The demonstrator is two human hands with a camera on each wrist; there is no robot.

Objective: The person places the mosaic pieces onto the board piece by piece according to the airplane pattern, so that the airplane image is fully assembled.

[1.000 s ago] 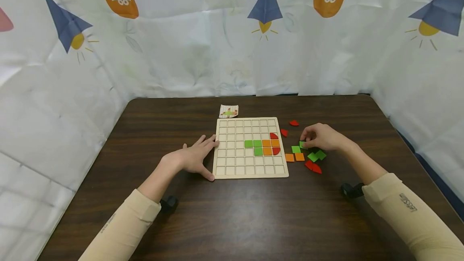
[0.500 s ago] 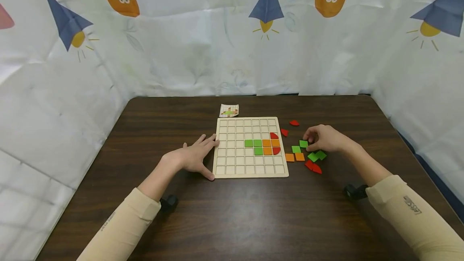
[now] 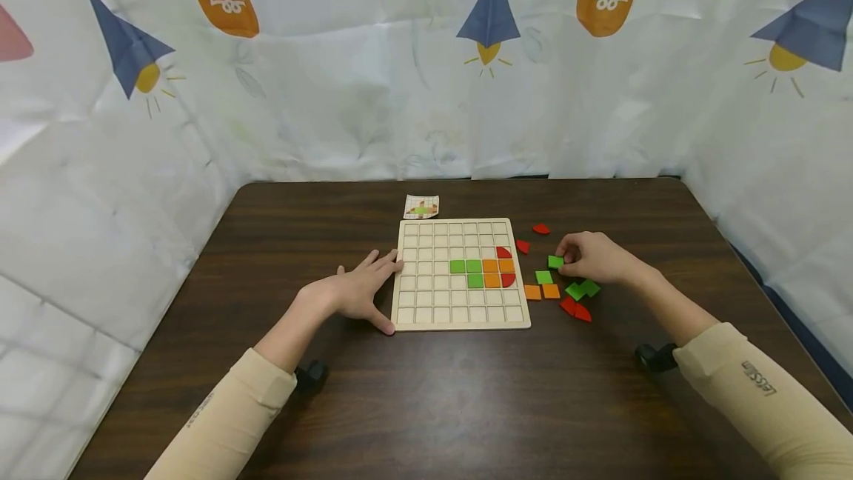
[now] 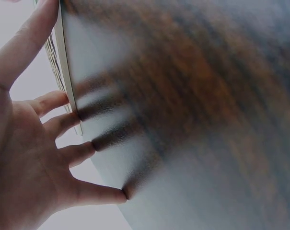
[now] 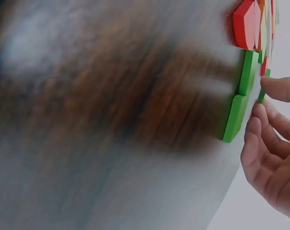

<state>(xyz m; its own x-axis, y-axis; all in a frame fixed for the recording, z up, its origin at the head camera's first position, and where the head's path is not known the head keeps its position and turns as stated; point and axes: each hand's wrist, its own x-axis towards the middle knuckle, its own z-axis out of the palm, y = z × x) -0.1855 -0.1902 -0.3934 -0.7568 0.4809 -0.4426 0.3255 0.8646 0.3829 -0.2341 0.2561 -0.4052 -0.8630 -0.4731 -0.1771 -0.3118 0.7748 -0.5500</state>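
Beside the board (image 3: 426,295), your right hand (image 3: 595,255) pinches a green square (image 3: 554,262) that slackening could drop; your left hand (image 3: 353,292) splays.

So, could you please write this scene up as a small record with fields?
Board: pale grid on dark table
Placed tiles: three green, three orange, two red
Left hand: spread, touching the board's left edge
Right hand: pinching a green tile, right of the board
Loose orange tiles: two
Loose red tiles: four
Card: beyond the board's far edge
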